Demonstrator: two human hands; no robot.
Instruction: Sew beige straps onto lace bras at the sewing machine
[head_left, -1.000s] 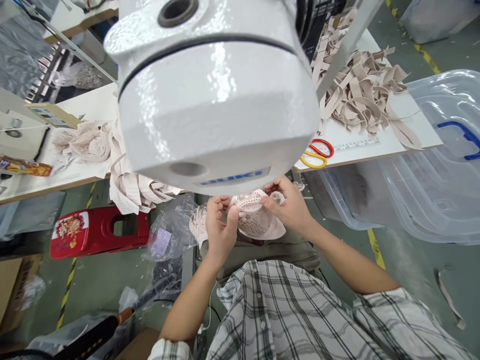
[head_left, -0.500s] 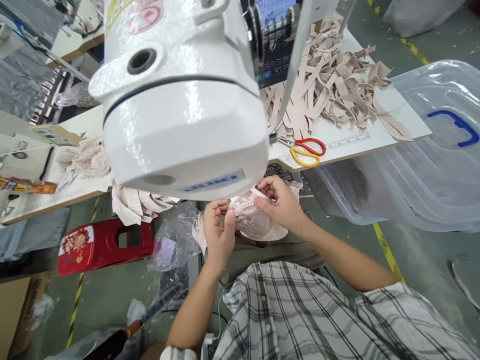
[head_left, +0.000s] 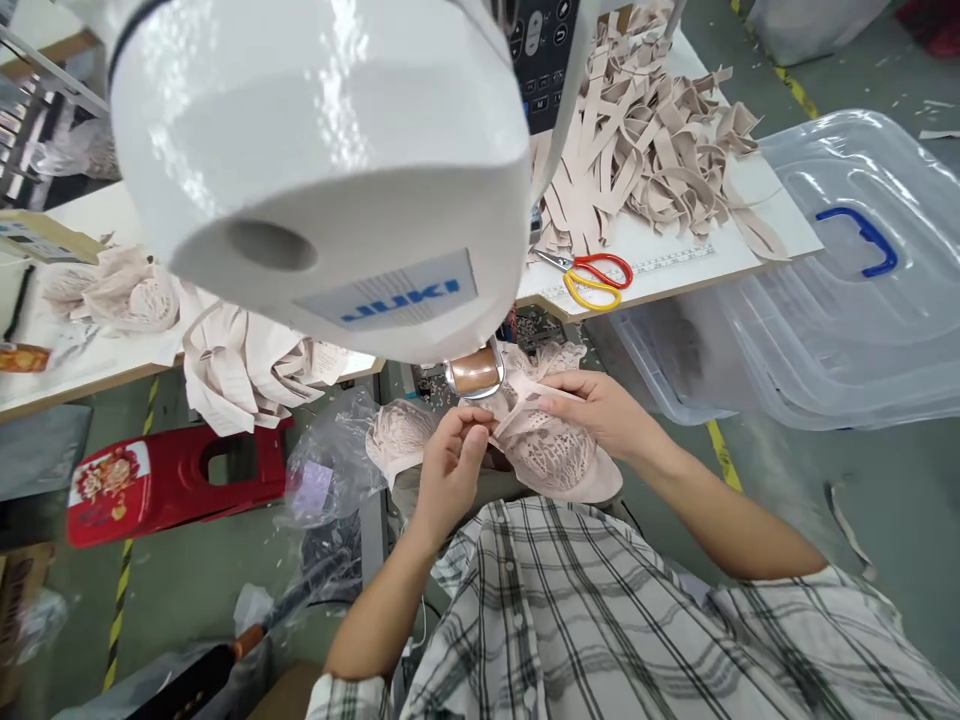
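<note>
A pale pink lace bra (head_left: 555,458) lies across my lap below the head of a white sewing machine (head_left: 337,180). Its other lace cup (head_left: 401,435) rests to the left of my hands. My right hand (head_left: 600,410) pinches the bra's strap edge between thumb and fingers. With curled fingers, my left hand (head_left: 456,455) holds the bra's edge near the middle. Just above the left fingertips sits a coppery plate in a metal frame (head_left: 475,371), under the machine head. The machine's needle area is hidden.
Red-and-yellow scissors (head_left: 592,278) and a ruler (head_left: 675,258) lie on the table's right side, before a heap of beige strips (head_left: 652,150). More fabric pieces (head_left: 240,365) hang at the left edge. A red stool (head_left: 180,475) stands left; clear plastic bins (head_left: 862,330) stand right.
The bra has come down and out from under the machine head, showing more of its lace cups. My right hand has shifted slightly right and down. The view has moved closer to the machine.
</note>
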